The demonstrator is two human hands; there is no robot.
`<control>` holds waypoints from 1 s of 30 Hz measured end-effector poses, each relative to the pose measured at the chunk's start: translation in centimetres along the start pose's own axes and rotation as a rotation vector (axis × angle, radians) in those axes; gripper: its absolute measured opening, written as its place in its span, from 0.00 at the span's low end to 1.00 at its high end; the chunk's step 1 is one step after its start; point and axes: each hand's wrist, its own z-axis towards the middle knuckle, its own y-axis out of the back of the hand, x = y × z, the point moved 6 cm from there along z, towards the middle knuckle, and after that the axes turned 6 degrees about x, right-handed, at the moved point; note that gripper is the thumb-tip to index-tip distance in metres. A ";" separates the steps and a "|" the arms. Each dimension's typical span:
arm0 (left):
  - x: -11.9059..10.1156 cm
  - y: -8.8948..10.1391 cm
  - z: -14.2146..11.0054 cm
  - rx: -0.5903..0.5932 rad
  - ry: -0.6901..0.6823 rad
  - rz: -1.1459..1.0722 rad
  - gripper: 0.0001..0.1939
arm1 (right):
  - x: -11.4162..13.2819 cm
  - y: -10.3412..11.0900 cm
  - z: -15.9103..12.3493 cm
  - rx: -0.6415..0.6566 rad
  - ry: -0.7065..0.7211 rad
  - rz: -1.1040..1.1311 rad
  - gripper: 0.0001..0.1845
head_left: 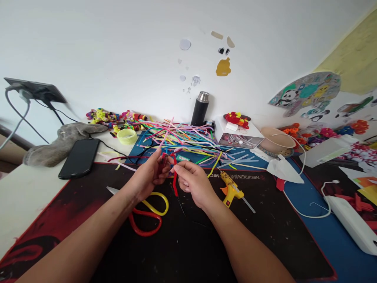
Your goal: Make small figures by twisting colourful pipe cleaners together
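Observation:
My left hand [156,169] is closed around a dark red pipe cleaner piece [160,164], partly hidden by the fingers. Just to its right, my right hand [193,177] pinches a bright red pipe cleaner [176,185] whose end hangs down over the mat. The fingertips of both hands nearly meet. Below the left wrist lie scissors [147,223] with one red and one yellow handle loop. A yellow glue gun [232,189] with a clear stick in its back rests right of my right hand. Behind the hands spreads a heap of colourful pipe cleaners [176,135].
A black phone [79,158] and a grey plush item [63,143] are at the left. A yellow-green tape roll [127,136], a black thermos [200,109] and a white box [240,135] stand behind. A white power strip [352,225] lies right of the dark mat [265,239].

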 end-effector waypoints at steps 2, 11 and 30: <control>-0.5 0.4 0.0 -0.009 -0.055 0.009 0.28 | -0.1 0.1 0.0 -0.005 0.000 0.006 0.19; -2.2 0.4 -0.7 -0.040 -0.189 0.016 0.22 | -0.2 0.1 0.0 -0.007 -0.008 0.013 0.18; -1.9 0.6 -0.9 -0.083 -0.101 0.310 0.27 | -0.1 -0.2 -0.2 0.019 -0.028 -0.025 0.19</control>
